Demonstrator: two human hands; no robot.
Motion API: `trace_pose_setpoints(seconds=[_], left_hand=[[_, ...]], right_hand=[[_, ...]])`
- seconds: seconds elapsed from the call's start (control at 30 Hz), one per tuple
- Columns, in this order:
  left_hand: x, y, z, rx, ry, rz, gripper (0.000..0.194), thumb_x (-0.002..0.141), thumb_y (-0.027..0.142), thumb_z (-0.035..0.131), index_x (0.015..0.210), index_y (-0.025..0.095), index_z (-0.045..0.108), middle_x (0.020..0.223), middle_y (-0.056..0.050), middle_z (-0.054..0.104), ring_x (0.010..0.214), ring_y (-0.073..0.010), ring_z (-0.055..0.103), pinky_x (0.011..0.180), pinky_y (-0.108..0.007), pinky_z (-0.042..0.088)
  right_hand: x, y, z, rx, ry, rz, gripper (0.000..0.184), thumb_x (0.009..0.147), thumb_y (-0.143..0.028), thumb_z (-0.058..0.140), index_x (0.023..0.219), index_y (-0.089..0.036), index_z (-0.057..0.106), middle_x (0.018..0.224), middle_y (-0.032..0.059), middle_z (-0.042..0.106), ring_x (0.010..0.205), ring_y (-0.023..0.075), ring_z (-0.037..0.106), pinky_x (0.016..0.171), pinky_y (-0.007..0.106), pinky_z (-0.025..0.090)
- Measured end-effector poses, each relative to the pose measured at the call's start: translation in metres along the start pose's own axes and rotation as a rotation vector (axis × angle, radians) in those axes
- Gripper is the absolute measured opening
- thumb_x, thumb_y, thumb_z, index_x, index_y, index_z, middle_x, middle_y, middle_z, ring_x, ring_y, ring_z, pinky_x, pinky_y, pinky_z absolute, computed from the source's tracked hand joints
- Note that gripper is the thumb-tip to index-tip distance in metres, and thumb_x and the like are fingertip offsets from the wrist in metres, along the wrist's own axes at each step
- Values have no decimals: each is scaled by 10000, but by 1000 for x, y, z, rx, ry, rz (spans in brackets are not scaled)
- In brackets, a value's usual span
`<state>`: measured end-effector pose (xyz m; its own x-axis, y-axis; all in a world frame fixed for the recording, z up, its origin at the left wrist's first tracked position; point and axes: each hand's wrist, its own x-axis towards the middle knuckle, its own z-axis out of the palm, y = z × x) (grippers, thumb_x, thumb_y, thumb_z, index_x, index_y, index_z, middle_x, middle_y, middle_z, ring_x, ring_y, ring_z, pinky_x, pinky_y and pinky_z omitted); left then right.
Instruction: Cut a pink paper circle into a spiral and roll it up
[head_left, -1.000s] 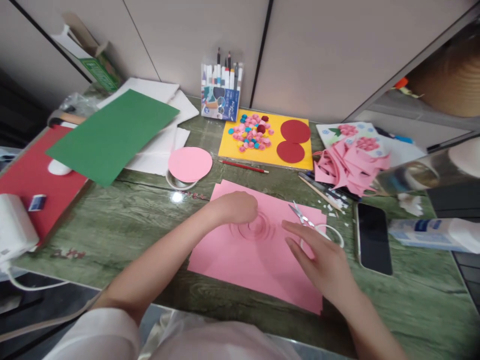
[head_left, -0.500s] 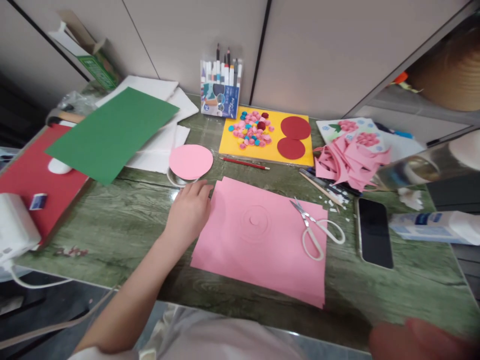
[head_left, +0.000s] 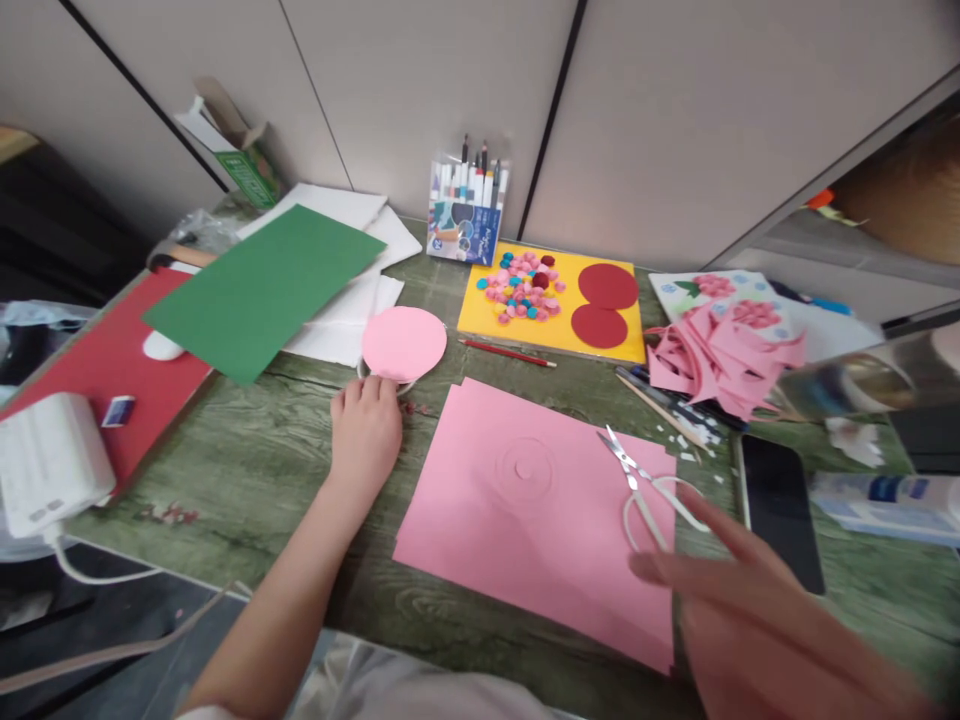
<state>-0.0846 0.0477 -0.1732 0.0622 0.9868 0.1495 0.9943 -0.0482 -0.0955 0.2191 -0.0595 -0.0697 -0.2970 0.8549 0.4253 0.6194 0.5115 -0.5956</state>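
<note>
My left hand [head_left: 366,430] rests on the table with its fingers lightly bent, nothing visible in them. Its fingertips are at the lower edge of a pink paper circle [head_left: 405,342], which lies over a pale ring-shaped thing mostly hidden beneath. Over the right side of the pink paper sheets [head_left: 480,550] hovers my right hand [head_left: 739,580], blurred, thumb and forefinger apart. Just beyond its fingertips lie white-handled scissors [head_left: 637,485], blades parted slightly; whether the forefinger touches a handle I cannot tell. Faint concentric circles are drawn on the top sheet.
Behind are a yellow board [head_left: 525,335] with small coiled paper pieces and two red circles, a red pencil [head_left: 506,353] and a marker pack [head_left: 465,215]. Pink scraps [head_left: 724,355] and a phone [head_left: 780,510] lie right; green paper [head_left: 262,290] and a white charger [head_left: 56,460] left.
My right hand has come in from the lower right corner to the scissors. My left hand has shifted left, away from the pink sheets, to the pink circle's edge. The view has shifted too.
</note>
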Motion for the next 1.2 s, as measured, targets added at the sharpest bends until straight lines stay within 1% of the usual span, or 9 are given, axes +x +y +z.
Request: trace_pose_setpoints(seconds=[0.03,0.13,0.2,0.3,0.47,0.63,0.73,0.9,1.2], left_hand=[[0,-1,1,-8,13,17,214,866,156,405,984,136,582,936,-130,612,955,-323,525,836,-456,394],[0,-1,3,-86,35,99,205,859,138,429,986,160,589,959,-107,622,987,-300,520,933,-475,353],[-1,3,0,-183,19,146,198,860,143,442,991,164,589,966,-100,614,954,-272,536,914,-445,384],[-4,13,-10,-351,-49,180,197,880,164,423,995,150,583,930,-94,591,858,-231,557,774,-367,453],[-15,25,-42,-634,-122,109,201,892,179,433,1025,153,582,978,-87,591,915,-206,570,807,-346,470],[-34,37,-68,-1006,-250,58,151,878,233,513,995,206,605,910,-26,649,817,-144,603,701,-256,486],[-47,52,-66,-1093,-249,102,134,856,205,556,974,219,616,873,-7,666,780,-123,607,707,-238,489],[-59,75,-52,-1082,-165,209,150,842,150,564,973,193,623,857,-25,676,801,-140,613,719,-266,499],[-61,84,-49,-1026,-59,274,145,827,121,575,941,187,633,789,-24,666,748,-151,601,670,-286,481]], right_hand=[[5,3,4,7,-32,-14,417,735,-67,635,1084,-294,660,1019,-2,721,1072,248,637,963,360,539],[15,15,20,45,64,-86,534,717,53,574,1173,-224,593,991,29,705,1002,221,658,1038,487,451],[17,23,30,40,90,-67,499,722,64,565,1145,-199,597,961,33,700,985,211,657,1035,501,445],[15,31,37,3,91,1,399,760,22,565,1087,-200,616,947,36,701,1027,217,642,1002,460,474],[15,37,37,10,60,95,276,812,-64,562,1034,-217,618,931,36,707,976,203,660,951,402,508],[16,39,45,28,-31,157,182,860,-132,537,987,-228,624,907,24,712,947,180,670,897,336,536],[15,38,56,38,-99,200,238,881,-187,535,1104,-226,607,1038,54,692,994,176,650,852,307,553],[13,40,73,-3,-139,195,385,894,-220,527,1278,-240,536,1235,94,604,1146,208,572,909,369,528],[12,46,82,-18,47,133,216,850,-174,589,1022,-269,680,1077,68,674,1000,217,627,837,415,525]])
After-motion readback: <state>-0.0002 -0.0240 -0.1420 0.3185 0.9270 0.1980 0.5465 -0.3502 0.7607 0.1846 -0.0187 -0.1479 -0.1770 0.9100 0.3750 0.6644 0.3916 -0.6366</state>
